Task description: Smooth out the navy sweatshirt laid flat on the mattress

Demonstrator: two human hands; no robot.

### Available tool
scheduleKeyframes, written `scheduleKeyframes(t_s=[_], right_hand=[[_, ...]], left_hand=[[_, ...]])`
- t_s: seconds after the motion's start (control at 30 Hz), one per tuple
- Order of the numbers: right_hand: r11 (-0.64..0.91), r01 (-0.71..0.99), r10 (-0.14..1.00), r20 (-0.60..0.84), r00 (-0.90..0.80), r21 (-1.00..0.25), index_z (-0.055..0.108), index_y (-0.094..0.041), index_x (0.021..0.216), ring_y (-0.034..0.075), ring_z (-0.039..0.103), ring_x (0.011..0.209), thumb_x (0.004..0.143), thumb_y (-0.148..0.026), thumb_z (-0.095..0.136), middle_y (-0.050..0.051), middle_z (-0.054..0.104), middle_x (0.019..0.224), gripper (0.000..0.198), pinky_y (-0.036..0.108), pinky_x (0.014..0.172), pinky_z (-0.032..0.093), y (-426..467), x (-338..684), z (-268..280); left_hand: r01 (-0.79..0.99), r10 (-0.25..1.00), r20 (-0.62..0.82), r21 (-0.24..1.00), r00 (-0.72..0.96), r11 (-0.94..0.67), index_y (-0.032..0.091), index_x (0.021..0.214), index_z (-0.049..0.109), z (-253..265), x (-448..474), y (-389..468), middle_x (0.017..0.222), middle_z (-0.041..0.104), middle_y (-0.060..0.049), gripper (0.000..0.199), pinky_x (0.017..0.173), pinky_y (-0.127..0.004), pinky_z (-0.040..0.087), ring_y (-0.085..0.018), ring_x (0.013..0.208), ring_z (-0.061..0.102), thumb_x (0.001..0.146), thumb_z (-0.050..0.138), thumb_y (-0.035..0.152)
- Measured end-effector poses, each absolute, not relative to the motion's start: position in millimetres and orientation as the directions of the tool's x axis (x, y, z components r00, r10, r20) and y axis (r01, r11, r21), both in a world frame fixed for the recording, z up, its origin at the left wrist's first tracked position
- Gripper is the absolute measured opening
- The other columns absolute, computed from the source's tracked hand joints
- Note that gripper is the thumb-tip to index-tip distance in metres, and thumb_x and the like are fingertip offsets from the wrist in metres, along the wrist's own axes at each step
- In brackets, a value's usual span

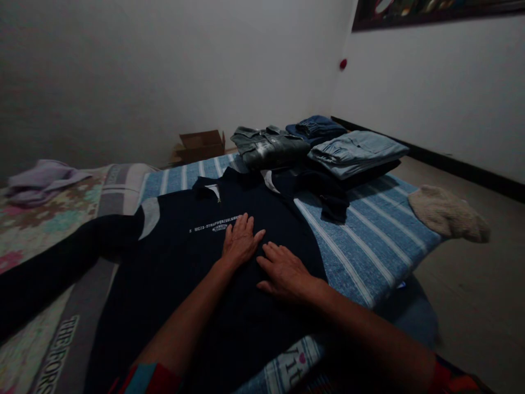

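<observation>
A dark navy zip-neck sweater with grey shoulder patches and small white chest lettering lies spread flat on the bed. My left hand rests palm down on its chest, just below the lettering, fingers apart. Beside it, my right hand presses flat on the same garment, fingers spread. Neither hand holds anything. One long sleeve stretches out to the left.
Behind the sweater sit folded clothes: a grey-green shirt, dark blue jeans and light blue jeans. A blue striped blanket covers the bed. A beige cloth lies at its right corner, a cardboard box by the wall, a lilac garment far left.
</observation>
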State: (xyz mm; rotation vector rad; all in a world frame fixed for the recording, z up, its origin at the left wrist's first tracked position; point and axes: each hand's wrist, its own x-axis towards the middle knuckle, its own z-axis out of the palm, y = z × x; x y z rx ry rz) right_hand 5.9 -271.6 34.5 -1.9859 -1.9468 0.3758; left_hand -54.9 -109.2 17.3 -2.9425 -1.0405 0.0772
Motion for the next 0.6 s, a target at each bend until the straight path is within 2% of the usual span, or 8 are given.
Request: scheduleKeyframes(t_s=[0.4, 0.6], right_hand=[[0.0, 0.912, 0.997, 0.069, 0.031, -0.41, 0.05, -0.012, 0.123, 0.033, 0.028, 0.133, 0.082, -0.042, 0.056, 0.02, 0.035, 0.142, 0.051, 0.047, 0.106, 0.025, -274.8, 6.3, 33.2], [0.01, 0.908, 0.996, 0.084, 0.028, -0.418, 0.05, -0.012, 0.124, 0.032, 0.027, 0.133, 0.082, -0.04, 0.057, 0.021, 0.036, 0.141, 0.052, 0.047, 0.106, 0.025, -274.9, 6.9, 30.1]], left_hand=[[0.652, 0.65, -0.116, -0.027, 0.751, -0.758, 0.01, 0.141, 0.029, 28.0, -70.8, -124.4, 0.151, 0.021, -0.013, 0.066, 0.109, -0.048, 0.019, -0.026, 0.139, 0.014, 0.092, 0.023, 0.052], [0.653, 0.653, -0.079, -0.031, 0.753, -0.757, 0.012, 0.142, 0.028, 21.3, -78.3, -125.1, 0.151, 0.021, -0.012, 0.065, 0.109, -0.048, 0.018, -0.025, 0.139, 0.013, 0.092, 0.021, 0.053]])
